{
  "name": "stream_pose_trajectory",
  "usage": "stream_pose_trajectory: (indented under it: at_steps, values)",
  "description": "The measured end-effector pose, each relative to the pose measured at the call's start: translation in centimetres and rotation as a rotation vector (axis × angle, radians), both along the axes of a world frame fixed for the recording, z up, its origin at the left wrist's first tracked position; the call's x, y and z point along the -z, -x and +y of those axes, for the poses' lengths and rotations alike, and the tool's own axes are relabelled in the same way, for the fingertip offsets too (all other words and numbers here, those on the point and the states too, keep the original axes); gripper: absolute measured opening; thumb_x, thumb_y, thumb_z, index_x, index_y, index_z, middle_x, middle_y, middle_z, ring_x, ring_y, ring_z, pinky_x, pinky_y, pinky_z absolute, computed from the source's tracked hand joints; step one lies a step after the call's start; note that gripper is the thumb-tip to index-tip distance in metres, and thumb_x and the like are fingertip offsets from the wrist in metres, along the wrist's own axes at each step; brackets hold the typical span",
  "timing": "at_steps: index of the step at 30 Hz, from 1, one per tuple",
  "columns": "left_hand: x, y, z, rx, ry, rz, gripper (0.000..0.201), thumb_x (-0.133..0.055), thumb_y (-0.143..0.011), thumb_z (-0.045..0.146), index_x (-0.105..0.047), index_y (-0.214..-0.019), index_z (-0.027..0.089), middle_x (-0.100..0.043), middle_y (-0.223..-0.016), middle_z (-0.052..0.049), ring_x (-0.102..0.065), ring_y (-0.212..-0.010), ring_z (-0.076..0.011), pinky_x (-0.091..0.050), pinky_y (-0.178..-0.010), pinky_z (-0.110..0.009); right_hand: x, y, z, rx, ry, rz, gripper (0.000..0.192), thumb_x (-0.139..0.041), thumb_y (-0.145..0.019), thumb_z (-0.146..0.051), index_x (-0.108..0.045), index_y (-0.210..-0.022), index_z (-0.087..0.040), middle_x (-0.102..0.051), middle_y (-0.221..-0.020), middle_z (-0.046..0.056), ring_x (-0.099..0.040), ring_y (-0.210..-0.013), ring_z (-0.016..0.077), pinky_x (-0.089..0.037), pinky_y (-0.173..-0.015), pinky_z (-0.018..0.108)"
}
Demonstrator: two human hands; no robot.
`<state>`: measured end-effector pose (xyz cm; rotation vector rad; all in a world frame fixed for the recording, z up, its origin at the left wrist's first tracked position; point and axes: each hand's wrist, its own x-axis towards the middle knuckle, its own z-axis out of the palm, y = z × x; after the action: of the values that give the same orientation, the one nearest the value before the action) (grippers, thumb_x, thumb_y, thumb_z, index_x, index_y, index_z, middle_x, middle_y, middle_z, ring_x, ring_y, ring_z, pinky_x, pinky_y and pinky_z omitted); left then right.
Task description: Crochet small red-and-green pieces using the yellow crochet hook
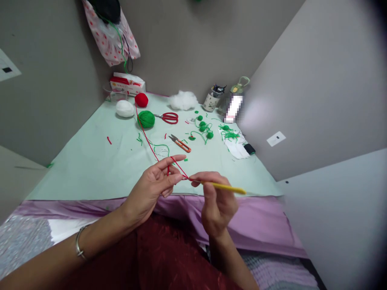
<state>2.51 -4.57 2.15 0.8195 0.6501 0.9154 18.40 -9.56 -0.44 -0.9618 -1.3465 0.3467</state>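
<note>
Pinching a yellow crochet hook [225, 187], the right hand [217, 203] meets the left hand [154, 185], whose half-curled fingers tension red yarn [148, 141]; no writing is legible.

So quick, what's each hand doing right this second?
Left hand: fingers closed on the red yarn, pinching it.
Right hand: closed around the yellow crochet hook, its tip at the yarn.

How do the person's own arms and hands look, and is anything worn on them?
Both forearms are bare, with no sleeves in view. The left hand has a thin silver-coloured bangle around its wrist. The right hand shows no ring, watch or bracelet in this view. No gloves are worn.
</note>
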Motion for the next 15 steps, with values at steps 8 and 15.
stream_pose_trajectory:
  at_steps: [8, 15]
  values:
    - [-0.1, 0.1, 0.0, 0.062, 0.058, -0.043, 0.053, -0.086, -0.082, 0.024, -0.069, -0.132, 0.019, -0.054, -0.07, 0.007, -0.033, -0.051, -0.0025, -0.026, -0.047, -0.016, 2.0, -0.1, -0.1, 0.258, -0.243, -0.617, 0.053, -0.068, -0.092, -0.007, -0.066, -0.138, -0.035, -0.074, -0.113, 0.007, -0.072, -0.103, 0.0225, -0.064, -0.082, 0.036]
    - [-0.2, 0.4, 0.7, 0.152, 0.172, -0.094, 0.041, -0.087, -0.081, 0.023, -0.076, -0.12, 0.016, -0.042, -0.06, 0.01, -0.02, -0.047, -0.0006, -0.021, -0.044, -0.015, 0.4, -0.1, 0.3, 0.059, -0.059, -0.023, 0.024, -0.055, -0.101, -0.018, -0.075, -0.11, -0.028, -0.073, -0.093, 0.005, -0.068, -0.082, 0.0186, -0.058, -0.069, 0.036]
